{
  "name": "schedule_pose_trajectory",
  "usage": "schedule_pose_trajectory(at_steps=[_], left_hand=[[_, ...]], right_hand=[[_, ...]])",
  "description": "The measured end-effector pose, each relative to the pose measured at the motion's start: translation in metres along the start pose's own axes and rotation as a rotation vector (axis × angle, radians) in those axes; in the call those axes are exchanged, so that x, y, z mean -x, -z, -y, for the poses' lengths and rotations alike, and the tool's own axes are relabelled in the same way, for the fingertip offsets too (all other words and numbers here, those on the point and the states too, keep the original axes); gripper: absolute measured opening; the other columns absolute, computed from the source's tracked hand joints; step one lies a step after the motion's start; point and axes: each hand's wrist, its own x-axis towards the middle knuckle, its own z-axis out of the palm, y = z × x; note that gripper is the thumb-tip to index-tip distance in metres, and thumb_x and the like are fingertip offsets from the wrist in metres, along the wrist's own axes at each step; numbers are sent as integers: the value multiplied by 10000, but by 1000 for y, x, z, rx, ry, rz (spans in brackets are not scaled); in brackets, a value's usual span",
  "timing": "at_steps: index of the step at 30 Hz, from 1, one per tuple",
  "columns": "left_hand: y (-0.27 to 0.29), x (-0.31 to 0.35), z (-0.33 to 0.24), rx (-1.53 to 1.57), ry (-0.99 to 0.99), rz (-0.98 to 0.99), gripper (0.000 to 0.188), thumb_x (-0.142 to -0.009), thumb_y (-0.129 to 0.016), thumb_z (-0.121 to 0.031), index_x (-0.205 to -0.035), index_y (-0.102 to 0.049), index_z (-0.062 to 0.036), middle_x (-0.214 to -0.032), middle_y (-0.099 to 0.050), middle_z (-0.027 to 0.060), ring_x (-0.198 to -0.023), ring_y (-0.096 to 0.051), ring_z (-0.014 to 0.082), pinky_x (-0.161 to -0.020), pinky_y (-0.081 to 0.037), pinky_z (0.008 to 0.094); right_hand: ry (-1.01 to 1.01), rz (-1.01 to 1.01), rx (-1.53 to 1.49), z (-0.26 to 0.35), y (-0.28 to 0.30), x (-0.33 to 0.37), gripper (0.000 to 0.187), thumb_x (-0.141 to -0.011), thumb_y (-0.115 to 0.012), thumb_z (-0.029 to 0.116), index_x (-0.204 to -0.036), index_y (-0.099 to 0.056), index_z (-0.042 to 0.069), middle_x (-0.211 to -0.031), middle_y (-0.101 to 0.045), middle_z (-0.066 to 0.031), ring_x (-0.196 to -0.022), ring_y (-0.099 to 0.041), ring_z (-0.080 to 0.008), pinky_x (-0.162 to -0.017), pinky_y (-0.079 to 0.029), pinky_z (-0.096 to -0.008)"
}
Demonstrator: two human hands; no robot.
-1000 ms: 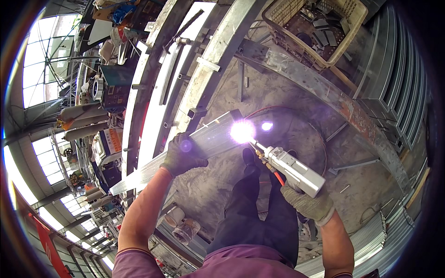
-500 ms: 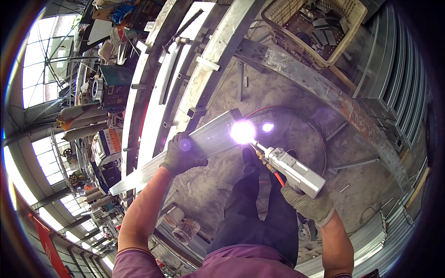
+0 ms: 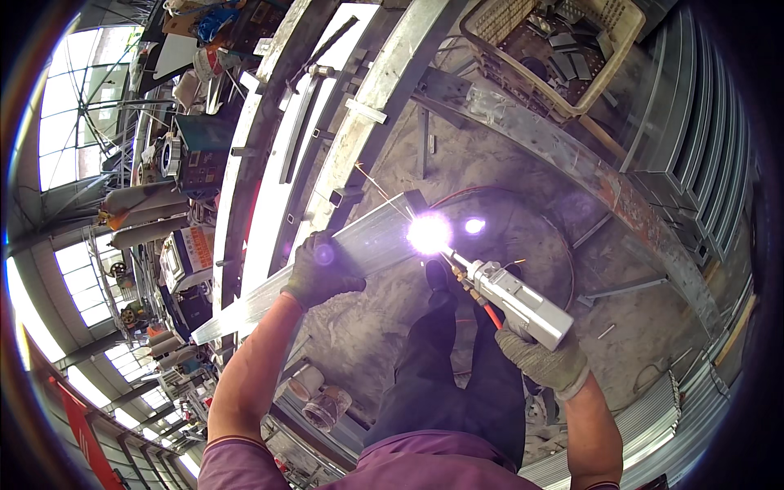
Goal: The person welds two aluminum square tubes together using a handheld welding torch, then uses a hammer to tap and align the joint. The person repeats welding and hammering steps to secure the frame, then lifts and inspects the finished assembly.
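My gloved left hand (image 3: 321, 271) grips a long silvery metal tube (image 3: 377, 235), fingers over its top and thumb along its near side. The tube slants from lower left up toward the middle. In my gloved right hand (image 3: 545, 359) is a silver handheld welding torch (image 3: 523, 298), its grip partly hidden by the fingers. The nozzle points up and left at the tube's far end. A dazzling white-violet glare (image 3: 429, 233) burns there and hides the nozzle tip and the spot it meets. A red hose (image 3: 492, 316) runs beneath the torch body.
Long steel beams (image 3: 347, 155) stand at the left, supporting the tube. A rusty beam (image 3: 572, 155) crosses at the right. Beyond it sits a plastic crate (image 3: 563, 102) with metal offcuts. Stacked metal profiles (image 3: 694, 163) line the right side. Two buckets (image 3: 328, 408) stand lower left.
Thin sparks now fly from the glare, up and left across the tube's end, and a short one shows near the torch. My hands, the torch and the tube hold nearly the same place.
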Motion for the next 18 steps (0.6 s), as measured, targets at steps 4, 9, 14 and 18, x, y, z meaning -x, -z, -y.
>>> schedule_pose_trajectory(at_steps=[4,9,14,18], left_hand=[[0,0,2,18,-2,7,1128,-564,-951,-589,-1414,-561,42,-1289,-637,213,-1260,-608,372,-1152,-477,437],[-6,-2,8,6,-16,-17,1156,-561,-964,-606,-1418,-545,48,-1294,-627,215,-1262,-599,378,-1153,-471,440],[-4,-1,6,7,-41,-13,1180,-560,-966,-628,-1423,-533,52,-1303,-614,223,-1273,-587,387,-1146,-467,447],[-7,-1,10,-1,-56,-22,1182,-570,-956,-641,-1426,-529,53,-1313,-605,225,-1282,-579,392,-1154,-456,452]], right_hand=[[-73,45,-33,-2,3,3,385,-924,-845,109,-1281,-744,8,-1061,-804,-89,-926,-779,-160,-786,-633,-313],[-71,20,-53,-2,2,5,402,-933,-847,158,-1292,-745,9,-1061,-816,-105,-923,-795,-173,-782,-634,-319],[-60,22,4,-2,2,6,402,-922,-853,156,-1283,-750,12,-1068,-818,-112,-931,-805,-198,-790,-640,-332],[-28,2,-7,-1,2,6,406,-914,-858,160,-1278,-752,13,-1066,-821,-121,-936,-813,-225,-794,-644,-345]])
